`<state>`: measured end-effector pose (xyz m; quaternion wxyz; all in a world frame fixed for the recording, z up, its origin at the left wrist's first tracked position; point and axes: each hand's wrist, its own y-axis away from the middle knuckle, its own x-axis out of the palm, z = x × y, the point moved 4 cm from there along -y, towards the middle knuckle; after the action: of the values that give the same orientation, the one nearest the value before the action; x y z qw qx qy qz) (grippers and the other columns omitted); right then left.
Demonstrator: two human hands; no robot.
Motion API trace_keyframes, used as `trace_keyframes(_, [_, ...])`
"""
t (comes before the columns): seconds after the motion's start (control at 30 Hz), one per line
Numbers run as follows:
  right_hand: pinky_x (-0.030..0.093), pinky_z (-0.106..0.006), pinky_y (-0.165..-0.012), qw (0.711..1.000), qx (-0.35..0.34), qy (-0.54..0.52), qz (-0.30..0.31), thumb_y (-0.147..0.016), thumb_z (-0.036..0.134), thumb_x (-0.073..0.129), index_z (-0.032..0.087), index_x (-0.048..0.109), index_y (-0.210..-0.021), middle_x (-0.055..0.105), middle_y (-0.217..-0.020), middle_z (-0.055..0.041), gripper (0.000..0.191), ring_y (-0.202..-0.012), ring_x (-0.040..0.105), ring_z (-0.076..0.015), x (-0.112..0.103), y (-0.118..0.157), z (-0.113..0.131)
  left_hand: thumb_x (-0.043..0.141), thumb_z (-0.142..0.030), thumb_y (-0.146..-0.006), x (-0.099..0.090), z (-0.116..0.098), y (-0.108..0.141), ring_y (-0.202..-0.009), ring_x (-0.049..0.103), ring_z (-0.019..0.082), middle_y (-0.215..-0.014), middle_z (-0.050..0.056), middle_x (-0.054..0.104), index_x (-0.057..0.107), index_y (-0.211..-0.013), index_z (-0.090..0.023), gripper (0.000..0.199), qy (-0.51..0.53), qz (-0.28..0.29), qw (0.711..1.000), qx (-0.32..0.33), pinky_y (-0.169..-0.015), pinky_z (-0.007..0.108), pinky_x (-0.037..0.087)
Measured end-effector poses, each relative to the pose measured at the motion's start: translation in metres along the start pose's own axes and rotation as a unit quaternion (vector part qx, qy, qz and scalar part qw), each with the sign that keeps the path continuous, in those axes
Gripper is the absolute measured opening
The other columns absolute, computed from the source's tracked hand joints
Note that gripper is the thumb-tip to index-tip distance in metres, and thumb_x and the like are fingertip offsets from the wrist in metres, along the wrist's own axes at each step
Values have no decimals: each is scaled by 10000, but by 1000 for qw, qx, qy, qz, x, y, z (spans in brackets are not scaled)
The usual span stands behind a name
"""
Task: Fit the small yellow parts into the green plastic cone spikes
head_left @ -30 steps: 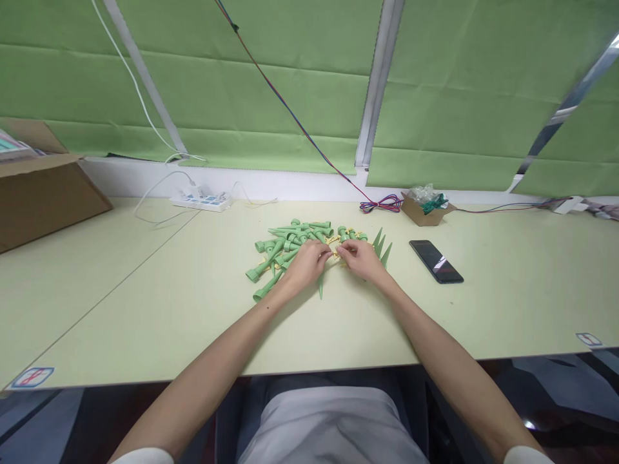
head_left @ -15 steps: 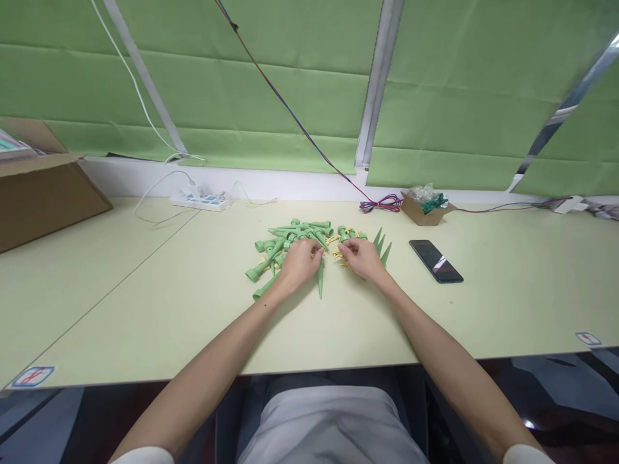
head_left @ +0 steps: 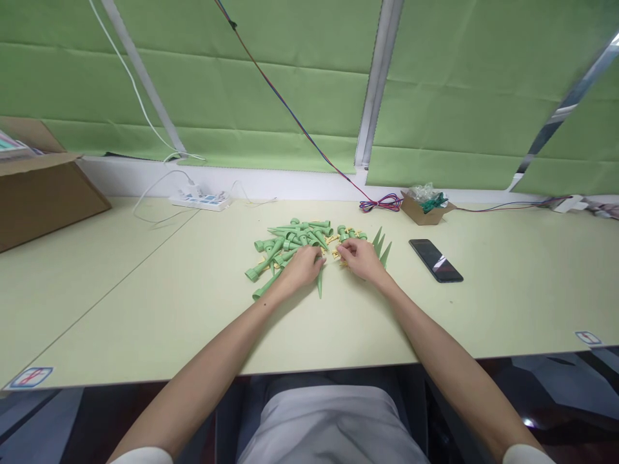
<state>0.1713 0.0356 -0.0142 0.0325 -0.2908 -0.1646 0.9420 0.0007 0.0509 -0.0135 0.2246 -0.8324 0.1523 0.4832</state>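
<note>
My left hand is closed, with fingers and thumb curled at the upper end of a green plastic spike whose pointed tip shows below the hand, toward me. Beside it lies a pile of similar green spikes with round caps, and small yellow plastic pieces lie among them. A short gap to the right, my right hand has thumb and forefinger pinched together by some yellow pieces; what is between the fingertips is too small to make out. More green spikes lie just beyond and beside that hand.
A black phone lies to the right. Along the back stand a small carton with green and clear stuff, a coiled cable and a white power strip. A large cardboard box is at far left.
My left hand has come slightly toward me and right, over the upper part of the spike, uncovering some of the pile. The right hand has hardly moved.
</note>
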Motion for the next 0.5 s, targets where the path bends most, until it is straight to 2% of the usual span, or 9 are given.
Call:
trace_keyframes(0.27, [458,-298,-655,998,-28,-8,53,-888,254,591,203,638,-760,696,-705,-20,146,-655,628,-181,5,2,3,465,-248,-963,-3,0,-2,-774,600,243,-819,78,667,570,-809,-203,192,22,-14,1000,-1,-706,341,418])
trace_keyframes(0.5, [428,-296,-660,996,-43,20,72,-902,249,595,193,665,-800,692,-700,-18,135,-639,599,-173,7,4,2,477,-272,-948,-4,-1,-5,-799,613,235,-806,59,666,559,-819,-207,166,70,-50,996,8,-741,348,443])
